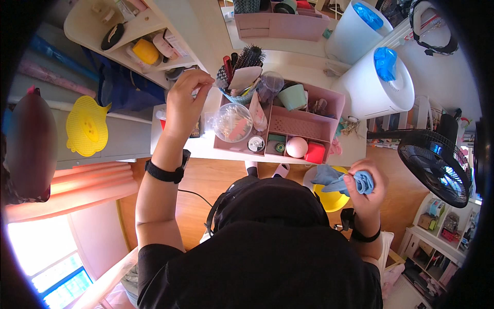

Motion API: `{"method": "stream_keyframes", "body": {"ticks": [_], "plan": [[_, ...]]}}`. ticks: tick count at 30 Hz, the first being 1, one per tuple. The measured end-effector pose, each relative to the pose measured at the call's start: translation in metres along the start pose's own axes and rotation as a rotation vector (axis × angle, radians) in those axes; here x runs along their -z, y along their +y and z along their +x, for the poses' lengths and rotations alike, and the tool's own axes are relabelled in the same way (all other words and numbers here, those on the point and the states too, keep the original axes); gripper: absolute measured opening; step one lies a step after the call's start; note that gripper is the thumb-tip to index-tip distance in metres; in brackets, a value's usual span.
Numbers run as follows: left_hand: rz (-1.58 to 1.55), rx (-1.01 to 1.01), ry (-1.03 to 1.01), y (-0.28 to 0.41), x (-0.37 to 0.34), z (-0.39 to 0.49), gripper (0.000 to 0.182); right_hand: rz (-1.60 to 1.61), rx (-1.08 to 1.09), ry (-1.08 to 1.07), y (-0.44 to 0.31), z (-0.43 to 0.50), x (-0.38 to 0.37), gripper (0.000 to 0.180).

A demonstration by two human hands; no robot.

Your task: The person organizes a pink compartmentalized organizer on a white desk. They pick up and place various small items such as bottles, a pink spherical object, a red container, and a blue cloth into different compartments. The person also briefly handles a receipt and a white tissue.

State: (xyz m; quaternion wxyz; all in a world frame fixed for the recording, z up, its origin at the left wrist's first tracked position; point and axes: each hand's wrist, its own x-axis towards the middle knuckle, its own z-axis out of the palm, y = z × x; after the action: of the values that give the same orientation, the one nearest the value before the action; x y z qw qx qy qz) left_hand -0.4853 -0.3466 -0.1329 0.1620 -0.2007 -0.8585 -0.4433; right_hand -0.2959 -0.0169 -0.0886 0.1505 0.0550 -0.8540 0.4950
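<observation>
My left hand [189,98] is raised beside a basket [241,98] of hairbrushes, thumb and forefinger close together. A small clear thing shows by the fingertips; whether they grip it I cannot tell. My right hand [368,187] grips a bunched blue cloth [334,180], which hangs over a yellow bin [331,199]. Between the hands, a pink organizer [337,104] on the white table holds a round clear tub of cotton swabs [232,123], a pale green cup [293,96], a pink ball-shaped item [296,147] and a red box [315,152].
A white cylindrical appliance [376,90] with a blue plastic bag [385,63] stands at the back right, before a mirror. A black fan [434,166] is at the right. Open shelves [154,23] stand at the upper left, and a yellow mesh item [88,125] hangs at the left.
</observation>
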Motion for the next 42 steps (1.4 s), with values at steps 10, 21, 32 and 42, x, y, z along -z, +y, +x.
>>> {"method": "stream_keyframes", "body": {"ticks": [10, 21, 32, 42], "plan": [[0.270, -0.283, 0.058, 0.024, 0.003, -0.009, 0.013, -0.091, 0.001, 0.032, -0.003, -0.007, 0.003, 0.016], [0.496, -0.420, -0.732, 0.048, -0.138, -0.129, 0.027, -0.125, 0.042, -0.002, 0.006, -0.017, 0.009, 0.019], [0.642, 0.399, -0.946, 0.033, -0.192, -0.164, 0.048, -0.109, -0.028, -0.065, 0.037, -0.035, 0.029, 0.019], [0.761, 0.270, -0.800, 0.023, -0.198, -0.178, 0.041, -0.054, -0.063, -0.138, 0.045, -0.009, 0.033, 0.020]]}}
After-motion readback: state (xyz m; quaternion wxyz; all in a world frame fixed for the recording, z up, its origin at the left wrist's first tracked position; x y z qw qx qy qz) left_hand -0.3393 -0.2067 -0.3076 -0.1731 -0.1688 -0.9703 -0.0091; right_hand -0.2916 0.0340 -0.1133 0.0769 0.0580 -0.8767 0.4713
